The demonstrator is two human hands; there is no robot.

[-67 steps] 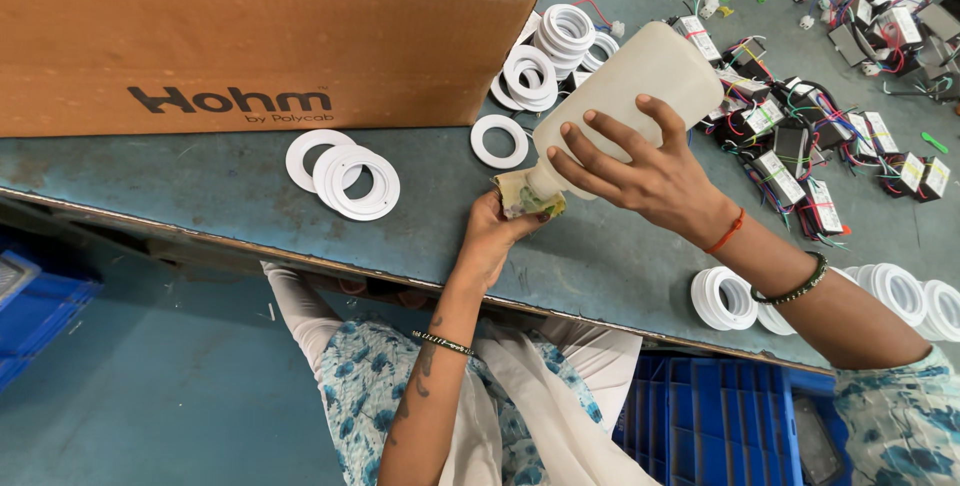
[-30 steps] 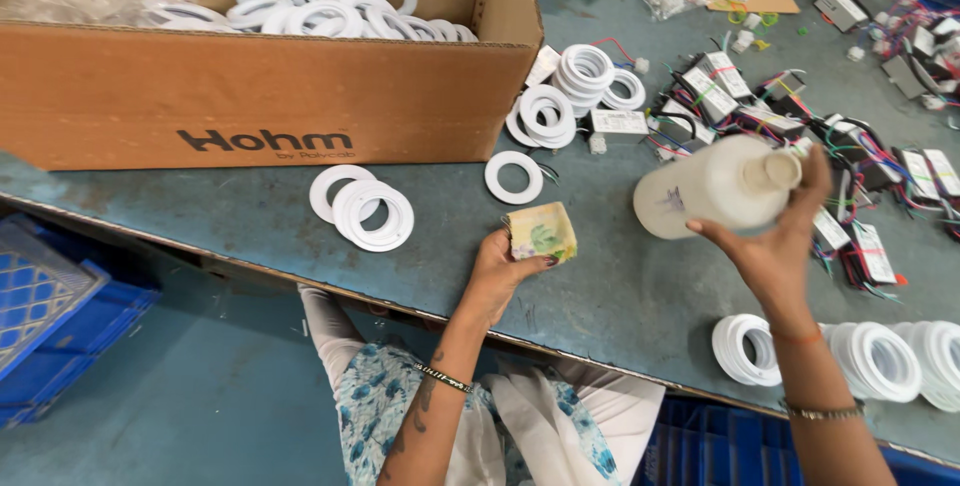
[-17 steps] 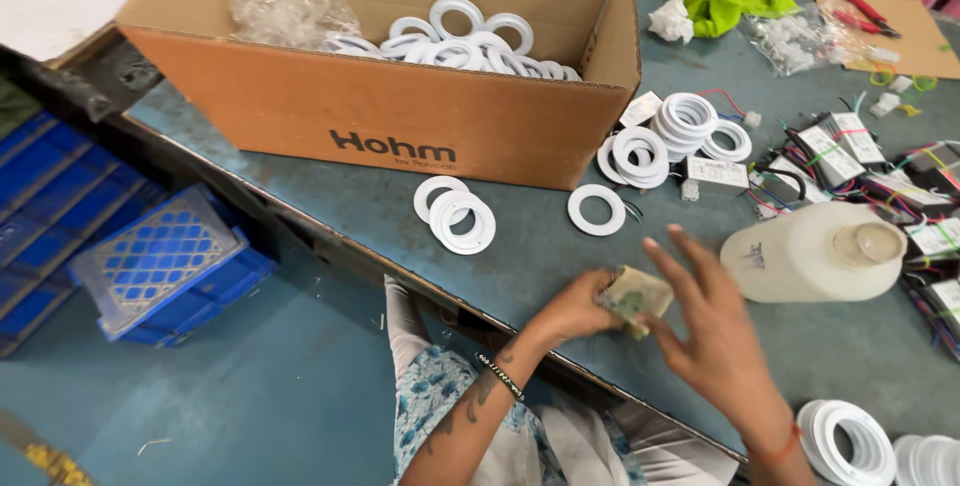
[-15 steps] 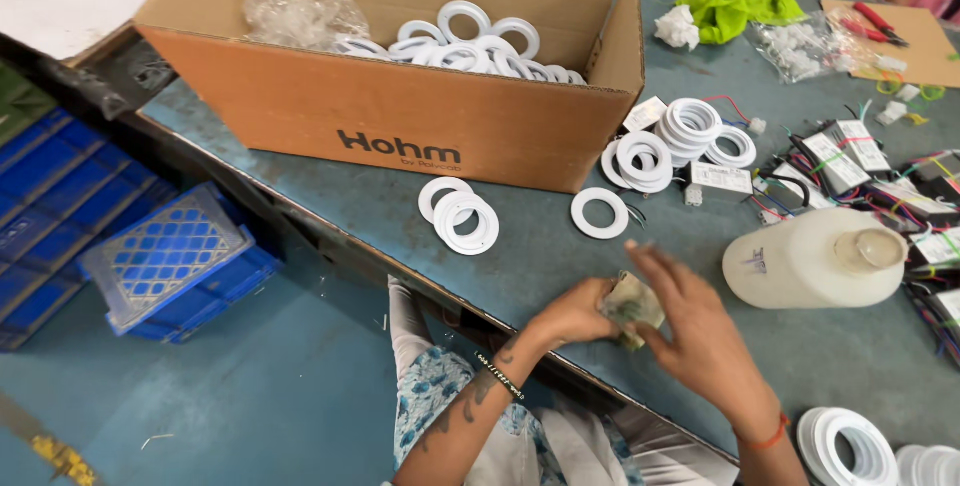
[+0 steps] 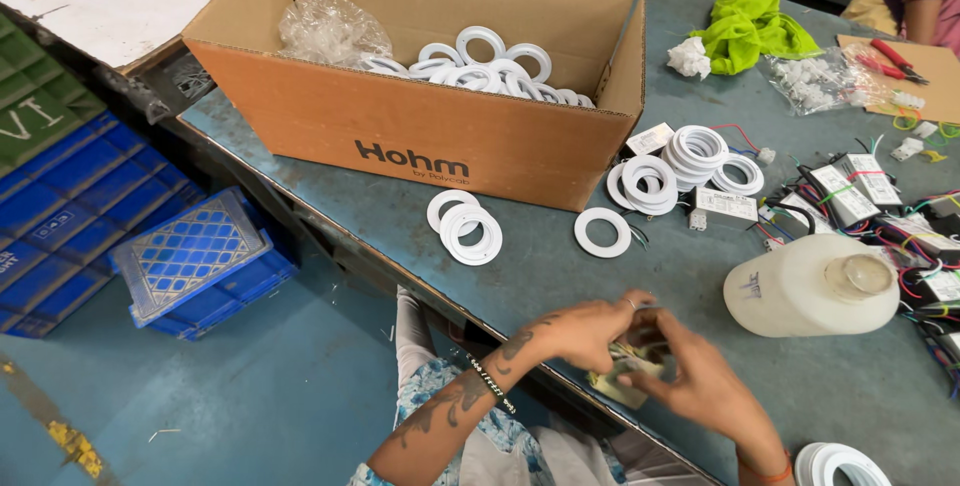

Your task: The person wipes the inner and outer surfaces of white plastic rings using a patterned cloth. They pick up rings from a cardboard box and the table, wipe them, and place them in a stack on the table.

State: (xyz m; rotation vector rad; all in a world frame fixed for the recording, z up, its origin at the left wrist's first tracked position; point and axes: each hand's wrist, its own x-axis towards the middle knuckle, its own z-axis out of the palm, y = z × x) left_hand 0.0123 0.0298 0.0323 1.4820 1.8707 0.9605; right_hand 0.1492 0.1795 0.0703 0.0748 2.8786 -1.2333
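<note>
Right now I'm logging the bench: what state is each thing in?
Box: open, holding white rings.
Bottle: lying on its side, apart from both hands.
Pad: gripped between left hand and right hand.
Crate: upside down, off the table.

Open brown cardboard box (image 5: 420, 136) on table's far-left

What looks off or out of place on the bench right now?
The white plastic bottle lies on its side on the table with its open mouth showing; no spill visible. Both hands work a small cloth pad at the table edge. Nothing else stands out.
</note>
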